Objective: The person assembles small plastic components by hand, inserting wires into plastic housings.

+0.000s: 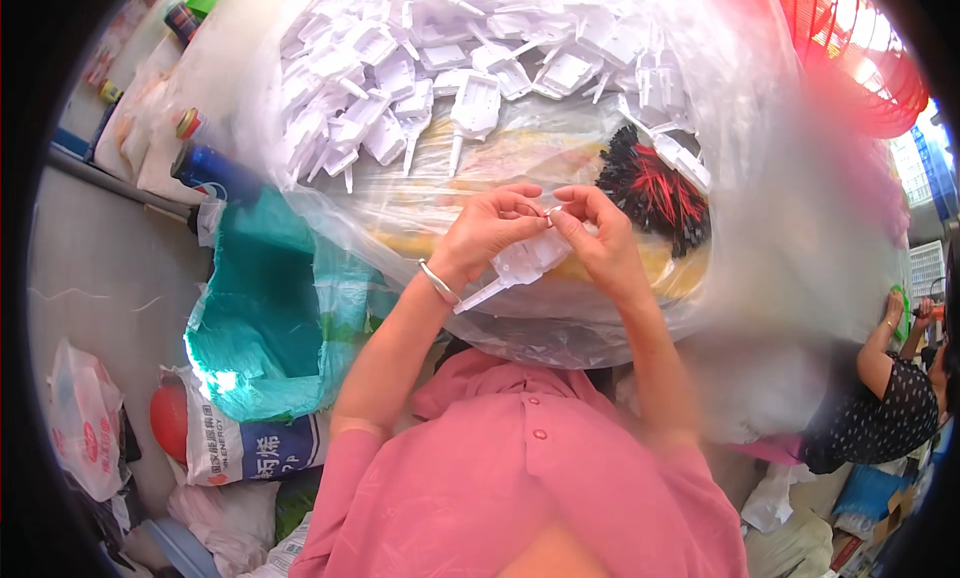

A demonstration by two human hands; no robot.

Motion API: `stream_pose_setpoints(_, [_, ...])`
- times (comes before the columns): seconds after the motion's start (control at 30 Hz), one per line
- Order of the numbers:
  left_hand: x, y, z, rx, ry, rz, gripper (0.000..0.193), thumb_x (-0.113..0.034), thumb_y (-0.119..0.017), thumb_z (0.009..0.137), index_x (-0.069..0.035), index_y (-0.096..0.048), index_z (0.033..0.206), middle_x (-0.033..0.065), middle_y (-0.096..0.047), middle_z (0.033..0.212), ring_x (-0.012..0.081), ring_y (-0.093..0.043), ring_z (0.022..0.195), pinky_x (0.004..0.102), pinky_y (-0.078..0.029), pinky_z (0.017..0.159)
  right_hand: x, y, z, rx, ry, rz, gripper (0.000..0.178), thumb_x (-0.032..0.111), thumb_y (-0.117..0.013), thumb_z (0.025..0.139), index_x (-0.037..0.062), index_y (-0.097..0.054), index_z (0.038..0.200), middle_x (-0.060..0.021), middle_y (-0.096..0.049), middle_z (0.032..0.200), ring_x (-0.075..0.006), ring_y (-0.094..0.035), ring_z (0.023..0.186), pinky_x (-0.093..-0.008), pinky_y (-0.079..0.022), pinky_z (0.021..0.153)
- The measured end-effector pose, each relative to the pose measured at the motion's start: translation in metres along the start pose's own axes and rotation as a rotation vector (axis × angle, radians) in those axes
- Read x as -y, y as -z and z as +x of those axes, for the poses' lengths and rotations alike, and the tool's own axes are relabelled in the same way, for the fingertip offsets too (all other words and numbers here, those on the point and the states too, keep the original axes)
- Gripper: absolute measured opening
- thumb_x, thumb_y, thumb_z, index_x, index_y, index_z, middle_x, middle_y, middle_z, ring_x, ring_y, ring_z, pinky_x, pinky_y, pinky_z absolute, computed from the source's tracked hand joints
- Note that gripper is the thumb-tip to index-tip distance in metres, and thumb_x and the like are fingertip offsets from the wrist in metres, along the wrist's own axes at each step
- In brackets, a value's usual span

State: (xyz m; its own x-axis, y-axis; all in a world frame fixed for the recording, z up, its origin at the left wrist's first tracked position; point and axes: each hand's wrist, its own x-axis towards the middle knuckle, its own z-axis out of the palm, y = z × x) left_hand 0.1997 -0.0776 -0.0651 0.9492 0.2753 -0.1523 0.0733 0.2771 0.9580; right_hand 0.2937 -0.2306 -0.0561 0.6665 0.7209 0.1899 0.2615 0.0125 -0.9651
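A white plastic casing (527,259) with a narrow stem lies just under my fingers, its stem pointing down to the left. My left hand (487,230) pinches a thin dark red wire (534,209) above the casing, and a bangle circles that wrist. Thumb and forefinger of my right hand (604,240) press together right beside the left fingertips; the tiny thing between them is too small to name. To the right of my hands is a bundle of red and black wires (668,183). Many similar white casings (475,108) are heaped farther back.
Clear plastic sheeting (420,198) covers the work surface. A teal bag (265,308) hangs open at the left, near a blue bottle (215,168). Red netted baskets (855,58) stand at the far right. A person in dotted clothing (870,413) sits to the right.
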Motion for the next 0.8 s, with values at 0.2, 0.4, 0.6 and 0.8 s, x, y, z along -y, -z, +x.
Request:
stream_pose_setpoints(0.2, [0.001,-0.008,-0.002,0.043,-0.090,0.012,0.015,0.000,-0.062,0.078,0.006,-0.065,0.091,0.0098,-0.055,0.114,0.0087,-0.061,0.078,0.0211,-0.048,0.066,0.020,-0.009,0.009,0.026,0.099,-0.358,0.026,0.016,-0.067,0.080,0.0032,-0.060,0.102,-0.0065,-0.057,0.072,-0.0105,-0.053,0.061,-0.0257,-0.042,0.055])
stream_pose_setpoints(0.4, [0.013,-0.001,0.002,0.072,-0.047,0.086,0.034,0.000,-0.064,0.078,0.005,-0.055,0.111,0.0040,-0.062,0.094,0.0068,-0.060,0.078,0.0209,-0.049,0.066,0.007,-0.009,0.020,0.088,0.258,-0.298,0.024,0.014,-0.065,0.080,0.0016,-0.060,0.099,-0.0093,-0.058,0.074,-0.0120,-0.055,0.063,-0.0271,-0.045,0.058])
stream_pose_setpoints(0.6, [0.009,0.001,0.004,0.087,0.046,-0.091,0.046,-0.001,-0.067,0.077,0.003,-0.049,0.120,0.0021,-0.063,0.084,0.0092,-0.061,0.078,0.0212,-0.048,0.073,0.003,0.007,0.029,0.244,-0.105,-0.018,0.010,0.002,-0.057,0.082,0.0007,-0.061,0.091,-0.0013,-0.058,0.079,-0.0086,-0.055,0.068,-0.0243,-0.045,0.060])
stream_pose_setpoints(0.8, [0.007,0.003,0.002,0.098,0.072,-0.123,0.015,-0.008,-0.069,0.078,0.003,-0.067,0.088,0.0066,-0.059,0.107,0.0115,-0.060,0.084,0.0246,-0.049,0.076,0.005,0.020,0.021,0.295,0.087,-0.143,0.012,0.001,-0.059,0.082,0.0010,-0.064,0.093,-0.0029,-0.060,0.083,-0.0084,-0.054,0.074,-0.0222,-0.044,0.066])
